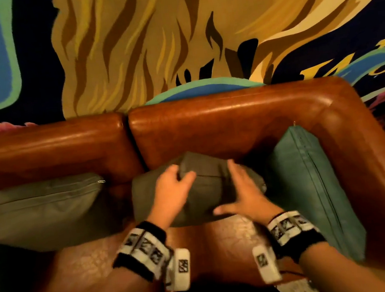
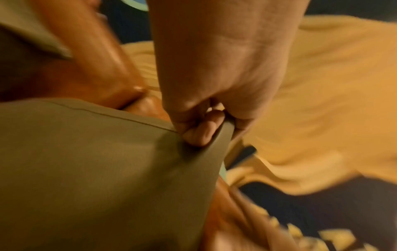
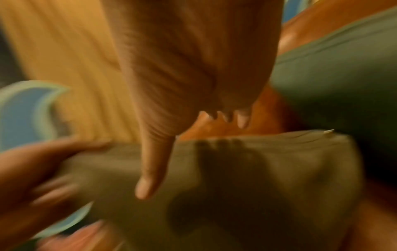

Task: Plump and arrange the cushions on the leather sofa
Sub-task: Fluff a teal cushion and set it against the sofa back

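Left hand (image 1: 176,191) pinching the olive cushion's (image 1: 207,192) top edge, right hand (image 1: 243,190) flat, fingers straight, on it.

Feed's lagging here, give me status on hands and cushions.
Left hand grips middle olive cushion; right hand flat on it. Teal cushion crowds right, olive cushion left.

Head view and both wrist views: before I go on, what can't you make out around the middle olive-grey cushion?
- Right hand fingertips: the right wrist view is motion-blurred, so contact with the middle olive-grey cushion is unclear.
- Left hand grips a cushion corner; the left wrist view hides its thumb behind the fabric.
- Left olive-grey cushion: cut off by the head view's left edge.
- Teal cushion: its lower end is hidden behind the right forearm.
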Demonstrator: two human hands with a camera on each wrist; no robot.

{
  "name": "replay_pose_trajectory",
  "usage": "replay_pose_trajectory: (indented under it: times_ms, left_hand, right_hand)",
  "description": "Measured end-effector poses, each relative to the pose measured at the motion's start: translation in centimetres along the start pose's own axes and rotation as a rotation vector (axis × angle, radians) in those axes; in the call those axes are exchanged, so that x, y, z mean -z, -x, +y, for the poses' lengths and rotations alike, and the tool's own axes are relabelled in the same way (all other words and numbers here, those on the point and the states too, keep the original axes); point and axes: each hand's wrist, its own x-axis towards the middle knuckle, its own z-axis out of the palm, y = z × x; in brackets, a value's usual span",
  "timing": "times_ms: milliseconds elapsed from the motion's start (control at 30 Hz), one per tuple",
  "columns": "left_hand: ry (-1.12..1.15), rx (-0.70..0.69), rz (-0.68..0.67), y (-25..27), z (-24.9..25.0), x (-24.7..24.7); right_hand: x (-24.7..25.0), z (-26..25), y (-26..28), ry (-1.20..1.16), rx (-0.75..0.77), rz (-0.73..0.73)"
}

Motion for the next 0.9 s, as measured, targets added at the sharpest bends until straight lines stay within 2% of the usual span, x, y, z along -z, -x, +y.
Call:
replay_pose_trajectory:
  times_ms: [67, 133, 167, 233, 300, 367, 433, 467, 533, 567, 700, 733, 767, 900]
  left_hand:
    - [-0.168, -0.142, -0.073, 1.0, 1.9, -3.3]
    - [-0.162, -0.247, -0.127, 1.5, 2.7, -5.3]
    - [-0.149, -0.273, -0.160, 1.2, 2.3, -5.8]
    - [-0.276, -0.286, -0.196, 0.3, 0.2, -5.8]
    - [-0.431, -0.154, -0.154, -0.8, -3.4, -5.0]
    - [-0.522, 0.049, -0.004, -1.1, -6.9, -3.7]
    - [-0.498, 0.265, 0.114, -1.5, -9.9, -2.3]
    - [-0.450, 0.334, 0.096, -1.8, -11.1, -1.7]
    - [-0.310, 0.305, -0.022, -2.2, -12.1, -1.1]
    - [-0.235, 0.262, -0.036, -2.2, -12.1, -1.1]
    - [-0.232, 0.095, 0.154, -2.4, -10.3, -1.8]
    - [-0.235, 0.087, 0.135, -2.6, -10.0, -2.2]
    - [-0.226, 0.099, 0.109, -3.0, -10.1, -2.5]
    - [-0.285, 0.322, -0.018, -5.2, -10.4, -4.1]
  right_hand:
    - [-2.4, -3.6, 0.9, -0.080, 0.128, 0.034]
    - [-3.1, -4.3, 0.6, -0.313, 0.041, 0.224]
    - [-3.0, -3.7, 0.2, -0.371, -0.024, 0.305]
    - [-1.8, -2.0, -0.8, -0.392, -0.157, 0.415]
    - [-0.1, 0.4, -1.8, -0.438, -0.299, 0.497]
    - [1.5, 3.0, -2.5, -0.484, -0.429, 0.558]
    - [2.7, 5.2, -2.9, -0.488, -0.508, 0.603]
    - [3.0, 6.0, -3.0, -0.486, -0.526, 0.625]
    - [3.3, 6.7, -3.1, -0.503, -0.530, 0.664]
    - [3.3, 6.8, -3.0, -0.522, -0.523, 0.667]
    - [3.1, 7.1, -3.3, -0.557, -0.486, 0.634]
    - [3.1, 7.3, -3.5, -0.554, -0.474, 0.634]
    - [3.0, 7.5, -3.6, -0.547, -0.467, 0.632]
    - [3.3, 7.7, -3.5, -0.539, -0.442, 0.595]
